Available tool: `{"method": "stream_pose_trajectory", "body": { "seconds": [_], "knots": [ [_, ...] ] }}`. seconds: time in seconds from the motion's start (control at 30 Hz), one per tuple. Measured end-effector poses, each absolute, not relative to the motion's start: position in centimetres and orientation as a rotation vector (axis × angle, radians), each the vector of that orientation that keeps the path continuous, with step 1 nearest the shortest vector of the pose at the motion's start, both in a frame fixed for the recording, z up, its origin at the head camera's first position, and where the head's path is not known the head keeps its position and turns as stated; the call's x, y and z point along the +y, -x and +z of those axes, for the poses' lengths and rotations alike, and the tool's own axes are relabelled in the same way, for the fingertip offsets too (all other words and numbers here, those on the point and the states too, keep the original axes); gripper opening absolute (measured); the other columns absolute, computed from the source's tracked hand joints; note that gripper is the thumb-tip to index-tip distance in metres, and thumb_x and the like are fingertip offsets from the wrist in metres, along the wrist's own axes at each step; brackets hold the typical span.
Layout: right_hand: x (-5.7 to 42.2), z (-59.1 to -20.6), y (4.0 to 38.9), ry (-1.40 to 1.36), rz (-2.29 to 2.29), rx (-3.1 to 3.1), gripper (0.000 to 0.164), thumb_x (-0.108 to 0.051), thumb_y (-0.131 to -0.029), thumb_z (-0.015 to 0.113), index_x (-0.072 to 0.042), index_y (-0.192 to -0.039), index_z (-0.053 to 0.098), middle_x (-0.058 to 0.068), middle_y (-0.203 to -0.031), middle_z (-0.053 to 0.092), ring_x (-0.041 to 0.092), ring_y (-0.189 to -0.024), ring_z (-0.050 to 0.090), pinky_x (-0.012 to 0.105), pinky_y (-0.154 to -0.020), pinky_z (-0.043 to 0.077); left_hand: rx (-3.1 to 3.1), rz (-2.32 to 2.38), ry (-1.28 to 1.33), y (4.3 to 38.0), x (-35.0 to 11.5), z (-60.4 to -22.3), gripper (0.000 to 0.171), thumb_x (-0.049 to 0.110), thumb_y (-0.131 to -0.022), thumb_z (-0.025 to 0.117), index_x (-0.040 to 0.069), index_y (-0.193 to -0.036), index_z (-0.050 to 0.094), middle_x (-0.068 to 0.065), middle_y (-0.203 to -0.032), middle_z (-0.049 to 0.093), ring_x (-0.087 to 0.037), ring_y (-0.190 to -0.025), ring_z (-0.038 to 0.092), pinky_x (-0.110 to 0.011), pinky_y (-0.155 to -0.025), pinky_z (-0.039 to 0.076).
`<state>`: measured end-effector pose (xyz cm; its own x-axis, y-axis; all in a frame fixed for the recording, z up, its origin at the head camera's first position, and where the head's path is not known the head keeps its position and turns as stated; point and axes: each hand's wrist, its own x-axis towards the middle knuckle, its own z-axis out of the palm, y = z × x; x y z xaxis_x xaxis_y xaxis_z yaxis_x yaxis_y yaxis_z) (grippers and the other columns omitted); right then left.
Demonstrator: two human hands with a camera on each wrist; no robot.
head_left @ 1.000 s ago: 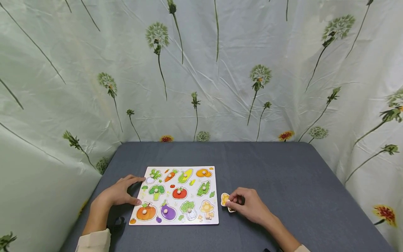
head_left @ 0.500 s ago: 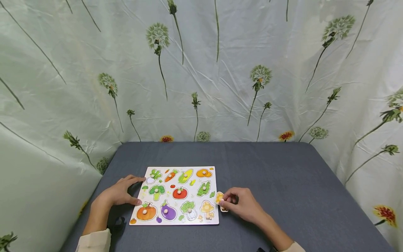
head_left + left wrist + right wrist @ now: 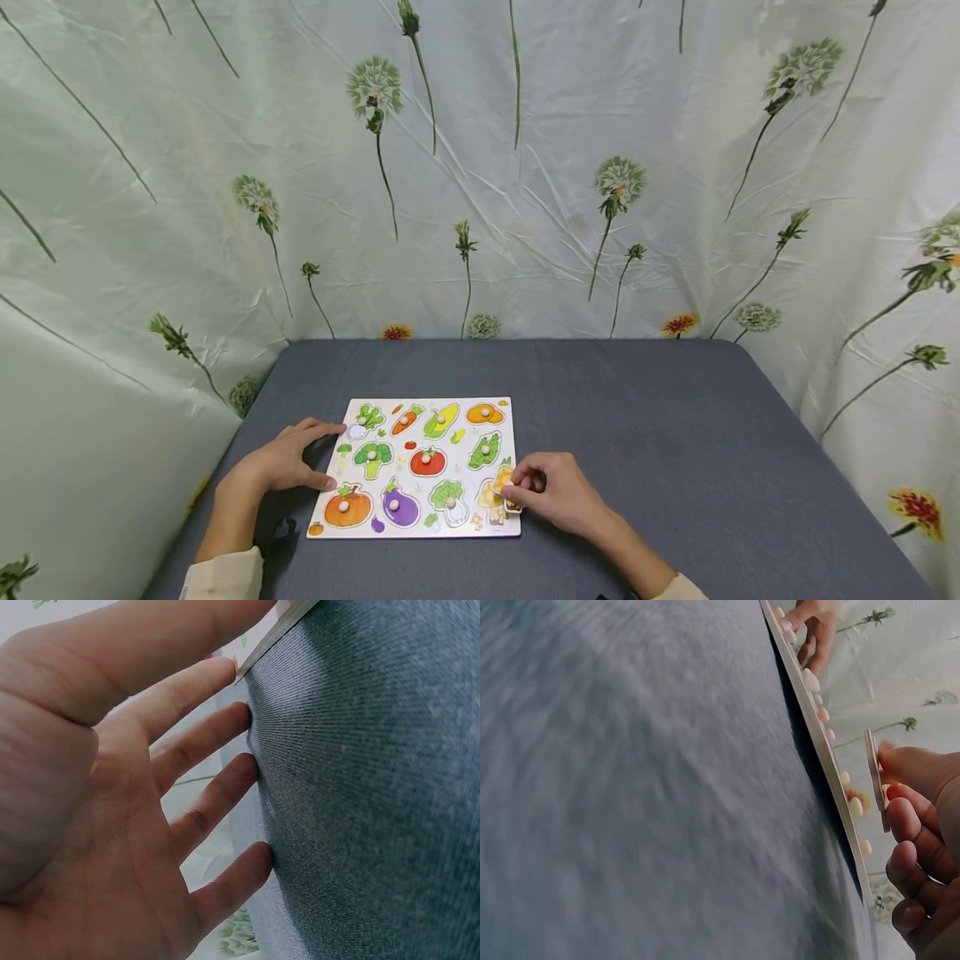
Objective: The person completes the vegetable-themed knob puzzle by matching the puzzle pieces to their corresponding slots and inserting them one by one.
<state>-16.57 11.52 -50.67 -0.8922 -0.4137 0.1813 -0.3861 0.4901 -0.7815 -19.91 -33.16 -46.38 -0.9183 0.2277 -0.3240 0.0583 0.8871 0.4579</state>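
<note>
A white vegetable puzzle board (image 3: 465,437) lies on the table, most of its knobbed pieces in their places. Over its lower right corner my right hand (image 3: 558,492) pinches a mushroom puzzle piece (image 3: 505,478) between thumb and fingers. The piece partly covers the printed mushroom slot (image 3: 487,493). From the right wrist view, the piece (image 3: 876,780) is edge-on and a little apart from the board (image 3: 817,731). My left hand (image 3: 281,458) touches the board's left edge with thumb and index finger. In the left wrist view its fingers (image 3: 202,739) are spread, their tips against the cloth.
A dark blue-grey cloth covers the table (image 3: 637,417). Behind it and at both sides hangs a pale curtain (image 3: 525,183) with dandelion prints. A small black object (image 3: 281,533) lies by the left wrist.
My right hand has carried the mushroom piece leftward, from the table beside the board to above the board's lower right corner. The left hand has stayed at the left edge.
</note>
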Motion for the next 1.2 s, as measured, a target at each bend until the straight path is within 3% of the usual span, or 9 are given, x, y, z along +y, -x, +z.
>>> {"method": "stream_pose_trajectory", "body": {
  "seconds": [0.9, 1.2],
  "knots": [
    [9.3, -51.5, 16.1, 0.785, -1.329, 2.665, 0.018, -0.027, -0.085, 0.086, -0.021, -0.077, 0.072, -0.016, -0.066, 0.061, -0.006, -0.054, 0.046, 0.015, -0.050, 0.039, 2.679, 0.632, -0.209, 20.1, -33.2, -46.6, 0.096, 0.039, -0.070, 0.095, 0.015, -0.152, 0.051, -0.026, -0.152, 0.040, -0.055, -0.138, 0.033, -0.076, -0.101, 0.036],
    [9.0, -51.4, 16.0, 0.734, -1.263, 2.671, 0.018, -0.030, -0.084, 0.086, -0.023, -0.076, 0.072, -0.018, -0.066, 0.061, -0.005, -0.055, 0.048, 0.016, -0.052, 0.040, 2.678, 0.619, -0.209, 20.1, -33.5, -46.9, 0.098, 0.042, -0.069, 0.095, 0.015, -0.153, 0.050, -0.025, -0.153, 0.039, -0.055, -0.139, 0.033, -0.076, -0.102, 0.036]
  ]
}}
